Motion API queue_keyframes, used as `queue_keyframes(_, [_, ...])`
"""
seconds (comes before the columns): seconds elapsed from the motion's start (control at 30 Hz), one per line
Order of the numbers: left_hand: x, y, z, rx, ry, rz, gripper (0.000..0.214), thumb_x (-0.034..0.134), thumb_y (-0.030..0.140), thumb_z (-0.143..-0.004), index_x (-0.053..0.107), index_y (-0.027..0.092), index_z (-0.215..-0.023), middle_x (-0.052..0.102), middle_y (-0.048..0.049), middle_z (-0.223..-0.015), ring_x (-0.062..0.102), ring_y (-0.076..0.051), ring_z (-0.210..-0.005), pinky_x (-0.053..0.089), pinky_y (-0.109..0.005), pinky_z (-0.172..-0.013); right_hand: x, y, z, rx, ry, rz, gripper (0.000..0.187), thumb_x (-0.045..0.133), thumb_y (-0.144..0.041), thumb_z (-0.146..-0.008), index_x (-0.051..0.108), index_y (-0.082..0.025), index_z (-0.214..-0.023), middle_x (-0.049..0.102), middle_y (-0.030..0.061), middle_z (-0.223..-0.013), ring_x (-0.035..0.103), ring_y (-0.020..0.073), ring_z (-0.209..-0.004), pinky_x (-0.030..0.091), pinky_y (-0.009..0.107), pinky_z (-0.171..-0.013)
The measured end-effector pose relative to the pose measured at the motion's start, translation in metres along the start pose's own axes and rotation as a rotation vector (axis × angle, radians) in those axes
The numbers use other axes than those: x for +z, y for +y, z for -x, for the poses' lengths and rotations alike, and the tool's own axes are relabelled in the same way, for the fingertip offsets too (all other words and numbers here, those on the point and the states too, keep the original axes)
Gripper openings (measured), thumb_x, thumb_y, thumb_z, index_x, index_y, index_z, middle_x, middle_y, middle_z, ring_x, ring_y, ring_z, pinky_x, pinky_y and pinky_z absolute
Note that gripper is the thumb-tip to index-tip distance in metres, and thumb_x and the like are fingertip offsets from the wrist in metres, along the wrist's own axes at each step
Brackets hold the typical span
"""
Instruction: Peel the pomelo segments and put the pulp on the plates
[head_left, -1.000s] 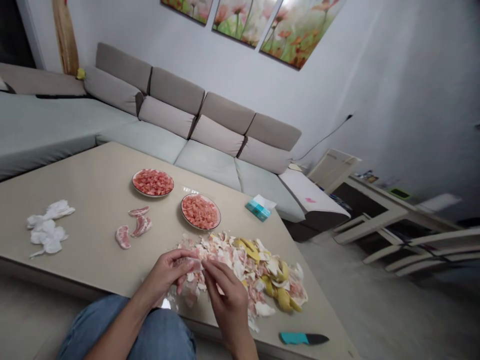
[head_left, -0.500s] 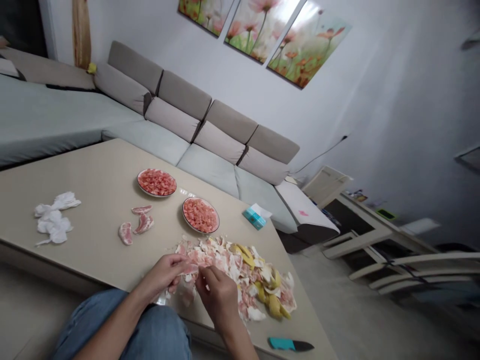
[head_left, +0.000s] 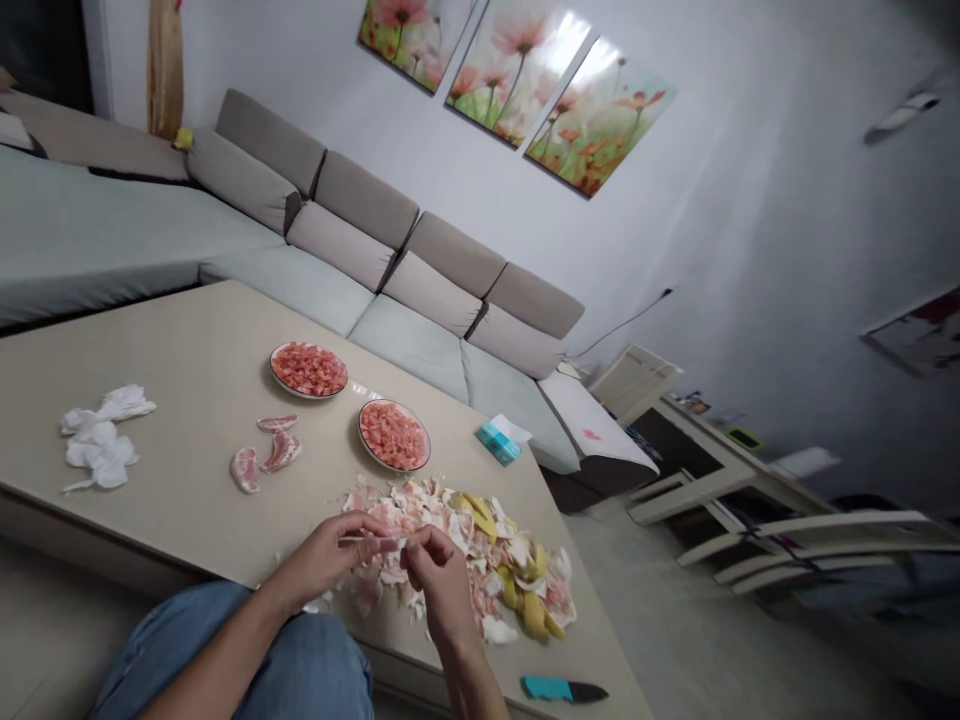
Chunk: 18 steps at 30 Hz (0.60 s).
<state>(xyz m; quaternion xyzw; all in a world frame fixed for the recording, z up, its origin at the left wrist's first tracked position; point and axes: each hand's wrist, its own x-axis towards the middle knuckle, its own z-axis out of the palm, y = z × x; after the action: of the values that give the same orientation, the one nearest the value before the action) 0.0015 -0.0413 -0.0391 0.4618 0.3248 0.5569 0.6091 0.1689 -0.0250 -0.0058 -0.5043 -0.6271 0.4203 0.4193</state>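
My left hand (head_left: 330,560) holds a pale pink pomelo segment (head_left: 381,545) between thumb and fingers, above the front of the table. The fingers of my right hand (head_left: 444,580) are pinched at the segment's right end; what exactly lies between the fingertips is too small to see. Under and beyond both hands spreads a heap of white and pink membrane scraps (head_left: 439,520) with yellow peel (head_left: 534,615). Several unpeeled segments (head_left: 281,450) lie to the left. Two plates hold pink fruit pulp, the farther pulp (head_left: 309,368) and the nearer pulp (head_left: 393,436).
A knife (head_left: 562,690) with a teal handle lies near the table's front right corner. Crumpled white tissues (head_left: 103,440) are at the left, and a blue tissue pack (head_left: 502,440) stands at the right edge. A grey sofa (head_left: 412,330) runs behind the table (head_left: 180,350).
My right hand has shifted slightly against the segment, and the segment has tilted a little in my left hand. The view has turned slightly; the plates and loose segments lie as before.
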Motion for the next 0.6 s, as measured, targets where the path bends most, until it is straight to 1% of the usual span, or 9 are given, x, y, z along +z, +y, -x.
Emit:
queue_keyframes(0.07, [0.004, 0.001, 0.001, -0.025, 0.027, 0.096, 0.023, 0.071, 0.037, -0.077, 0.075, 0.014, -0.076, 0.068, -0.0035, -0.077, 0.055, -0.016, -0.068, 0.041, -0.023, -0.067, 0.003, 0.002, 0.001, 0.048, -0.002, -0.094, 0.026, 0.057, -0.038, -0.077, 0.051, -0.019, -0.061, 0.048, -0.0046, -0.049, 0.032, 0.0079, -0.041, 0.027, 0.02, -0.042])
queue_keyframes(0.13, [0.007, -0.002, 0.0, -0.046, 0.065, 0.214, 0.023, 0.076, 0.034, -0.073, 0.074, 0.012, -0.067, 0.064, -0.0017, -0.069, 0.052, -0.014, -0.067, 0.04, -0.023, -0.065, 0.009, 0.005, 0.003, 0.073, 0.018, -0.173, 0.027, 0.058, -0.04, -0.076, 0.049, -0.019, -0.062, 0.046, -0.0056, -0.049, 0.03, 0.0075, -0.041, 0.026, 0.02, -0.041])
queue_keyframes(0.17, [0.007, -0.005, 0.0, -0.058, 0.085, 0.266, 0.024, 0.077, 0.034, -0.072, 0.073, 0.012, -0.066, 0.063, -0.0014, -0.067, 0.051, -0.014, -0.067, 0.04, -0.023, -0.065, 0.012, 0.006, 0.004, 0.078, 0.038, -0.207, 0.027, 0.058, -0.04, -0.075, 0.048, -0.02, -0.062, 0.044, -0.0062, -0.049, 0.029, 0.0075, -0.041, 0.025, 0.02, -0.041])
queue_keyframes(0.2, [0.006, -0.009, -0.002, -0.071, 0.109, 0.31, 0.025, 0.077, 0.036, -0.071, 0.073, 0.012, -0.068, 0.062, -0.0014, -0.067, 0.052, -0.014, -0.066, 0.041, -0.023, -0.065, 0.015, 0.006, 0.005, 0.077, 0.065, -0.236, 0.027, 0.059, -0.041, -0.075, 0.047, -0.02, -0.062, 0.042, -0.0068, -0.05, 0.029, 0.0076, -0.042, 0.026, 0.02, -0.042])
queue_keyframes(0.27, [0.001, -0.015, -0.005, -0.097, 0.168, 0.398, 0.028, 0.076, 0.041, -0.073, 0.074, 0.014, -0.079, 0.063, -0.0016, -0.072, 0.053, -0.012, -0.065, 0.043, -0.023, -0.064, 0.019, 0.007, 0.008, 0.064, 0.137, -0.28, 0.028, 0.059, -0.041, -0.076, 0.044, -0.021, -0.063, 0.038, -0.0078, -0.052, 0.029, 0.008, -0.044, 0.027, 0.02, -0.043])
queue_keyframes(0.37, [-0.011, -0.021, -0.008, -0.104, 0.283, 0.533, 0.031, 0.073, 0.044, -0.075, 0.071, 0.022, -0.097, 0.066, -0.0007, -0.084, 0.056, -0.01, -0.068, 0.046, -0.021, -0.065, 0.018, 0.009, 0.012, 0.045, 0.228, -0.309, 0.03, 0.058, -0.044, -0.078, 0.043, -0.022, -0.066, 0.036, -0.008, -0.055, 0.03, 0.0084, -0.045, 0.026, 0.019, -0.043])
queue_keyframes(0.43, [-0.017, -0.021, -0.009, -0.111, 0.32, 0.589, 0.033, 0.075, 0.042, -0.075, 0.069, 0.024, -0.102, 0.067, -0.0008, -0.088, 0.059, -0.009, -0.07, 0.047, -0.02, -0.065, 0.013, 0.012, 0.013, 0.007, 0.247, -0.211, 0.03, 0.054, -0.044, -0.083, 0.044, -0.022, -0.067, 0.036, -0.0076, -0.055, 0.031, 0.009, -0.045, 0.027, 0.02, -0.043])
queue_keyframes(0.53, [-0.016, -0.019, -0.007, -0.161, 0.315, 0.655, 0.034, 0.077, 0.037, -0.073, 0.07, 0.022, -0.102, 0.068, -0.0022, -0.087, 0.061, -0.011, -0.069, 0.05, -0.022, -0.064, -0.001, 0.02, 0.009, -0.12, 0.287, 0.139, 0.033, 0.042, -0.042, -0.091, 0.042, -0.022, -0.064, 0.037, -0.0064, -0.054, 0.036, 0.0114, -0.047, 0.032, 0.022, -0.046])
queue_keyframes(0.6, [-0.011, -0.017, -0.006, -0.183, 0.306, 0.675, 0.033, 0.079, 0.035, -0.072, 0.071, 0.02, -0.099, 0.068, -0.002, -0.083, 0.061, -0.011, -0.067, 0.051, -0.023, -0.063, -0.015, 0.026, 0.001, -0.179, 0.327, 0.293, 0.034, 0.044, -0.04, -0.09, 0.043, -0.022, -0.061, 0.038, -0.0056, -0.054, 0.039, 0.013, -0.051, 0.033, 0.023, -0.049])
